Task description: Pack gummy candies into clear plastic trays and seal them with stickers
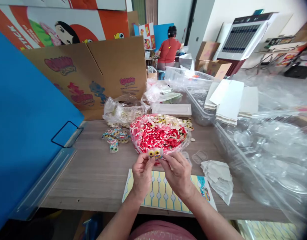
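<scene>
A small clear candy pack [155,153] with two yellow-ringed eyes and a coloured label is held up between both hands. My left hand [143,171] pinches its left end with thumb and fingers. At the right end my right hand [177,170] pinches it too. Just behind lies a large open bag of red, pink and white candies [158,133], with eye candies along its far side. Under my wrists is a sticker sheet [158,188] in yellow with blue lines, some of its label places bare. Several finished-looking candy packs [116,135] lie in a pile to the left.
Clear plastic bins [243,160] with clear plastic pieces stand on the right; white cards [230,100] rest across them. Crumpled white paper [218,178] and a clear plastic shell [199,156] lie nearby. A cardboard box [93,76] stands behind. A person in red [167,50] works far back.
</scene>
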Action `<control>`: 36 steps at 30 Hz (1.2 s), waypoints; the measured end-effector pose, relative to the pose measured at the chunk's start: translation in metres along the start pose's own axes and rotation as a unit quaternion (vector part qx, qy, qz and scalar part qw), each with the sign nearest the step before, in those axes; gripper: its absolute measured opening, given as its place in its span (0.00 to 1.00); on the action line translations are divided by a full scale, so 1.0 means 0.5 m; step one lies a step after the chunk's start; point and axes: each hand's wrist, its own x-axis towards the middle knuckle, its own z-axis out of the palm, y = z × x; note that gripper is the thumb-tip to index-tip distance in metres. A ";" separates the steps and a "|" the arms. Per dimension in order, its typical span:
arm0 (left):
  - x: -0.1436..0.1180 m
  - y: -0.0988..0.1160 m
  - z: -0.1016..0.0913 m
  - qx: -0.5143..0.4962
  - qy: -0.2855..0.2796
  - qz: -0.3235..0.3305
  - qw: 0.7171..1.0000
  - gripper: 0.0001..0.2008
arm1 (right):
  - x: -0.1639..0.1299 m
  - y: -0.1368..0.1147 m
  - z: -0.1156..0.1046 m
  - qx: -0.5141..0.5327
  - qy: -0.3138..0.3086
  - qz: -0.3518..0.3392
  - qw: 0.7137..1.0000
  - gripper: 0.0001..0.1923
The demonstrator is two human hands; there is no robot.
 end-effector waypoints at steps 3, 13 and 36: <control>-0.002 0.014 0.001 0.030 -0.013 0.011 0.999 0.14 | 0.019 0.009 0.005 0.102 -0.019 0.052 0.993 0.06; 0.002 0.019 -0.033 -0.071 0.007 -0.075 0.995 0.17 | 0.043 0.022 -0.035 0.252 -0.161 0.168 0.939 0.25; -0.019 0.036 -0.034 -0.120 -0.035 -0.116 0.985 0.17 | 0.006 -0.044 0.042 0.525 0.029 0.385 0.759 0.06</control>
